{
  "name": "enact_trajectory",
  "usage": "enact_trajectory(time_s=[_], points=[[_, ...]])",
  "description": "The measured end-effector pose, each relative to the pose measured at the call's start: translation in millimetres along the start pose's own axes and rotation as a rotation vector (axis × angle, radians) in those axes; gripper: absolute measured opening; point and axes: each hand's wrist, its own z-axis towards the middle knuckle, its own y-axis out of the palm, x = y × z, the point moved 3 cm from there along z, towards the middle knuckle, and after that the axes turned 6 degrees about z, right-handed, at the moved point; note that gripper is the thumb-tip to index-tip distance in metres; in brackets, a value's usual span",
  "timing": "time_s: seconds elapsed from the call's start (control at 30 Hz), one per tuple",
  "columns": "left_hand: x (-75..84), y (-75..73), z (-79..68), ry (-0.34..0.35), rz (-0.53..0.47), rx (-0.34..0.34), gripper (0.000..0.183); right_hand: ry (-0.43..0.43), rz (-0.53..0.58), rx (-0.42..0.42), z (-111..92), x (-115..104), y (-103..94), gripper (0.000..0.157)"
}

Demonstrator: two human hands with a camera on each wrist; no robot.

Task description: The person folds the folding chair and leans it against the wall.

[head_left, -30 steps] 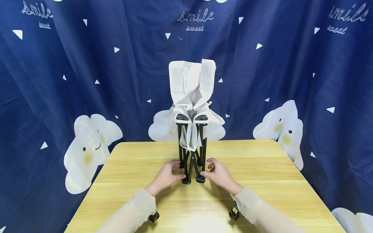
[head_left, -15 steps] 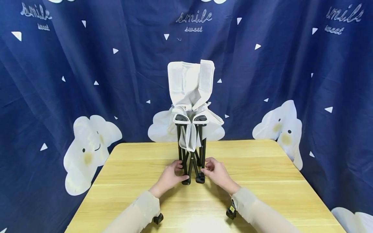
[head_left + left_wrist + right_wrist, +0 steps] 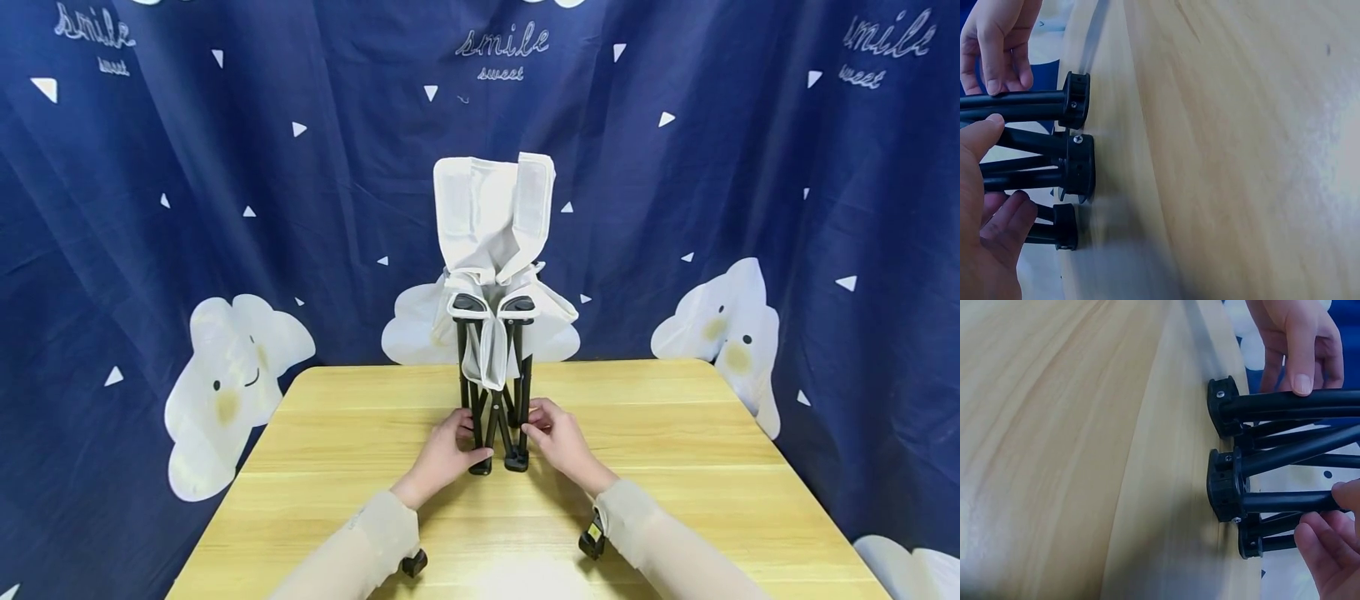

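Note:
A folded camping chair with white fabric stands upright near the middle of the table, its black tube legs bunched together. My left hand grips the left legs low down, thumb across the front and fingers round the back. On the other side, my right hand holds the right legs a little higher, between thumb and curled fingers. In the left wrist view, black plastic feet with screws end the tubes. The right wrist view shows my right thumb and fingers on a tube above a foot.
The wooden table has rounded far corners, with its back edge behind the chair. A dark blue curtain with white clouds and triangles hangs behind and around it. A small black device sits under each wrist.
Both hands have closed in on the chair's legs. The left moved right, its thumb now across the front leg; the right rose slightly and took hold. The chair stays in place.

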Motion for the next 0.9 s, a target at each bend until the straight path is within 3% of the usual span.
enact_trajectory(time_s=[0.23, 0.63, 0.9], points=[[4.1, 3.8, 0.0, 0.041, -0.007, 0.025, 0.064, -0.008, -0.002, -0.001, 2, -1, 0.4, 0.030], [6.7, 11.0, 2.4, 0.042, -0.077, 0.030, 0.054, -0.003, -0.018, -0.024, 4, -2, 0.1, 0.028], [8.9, 13.8, 7.5, 0.039, -0.066, 0.046, 0.050, -0.003, -0.008, -0.016, 8, -3, 1.0, 0.028]])
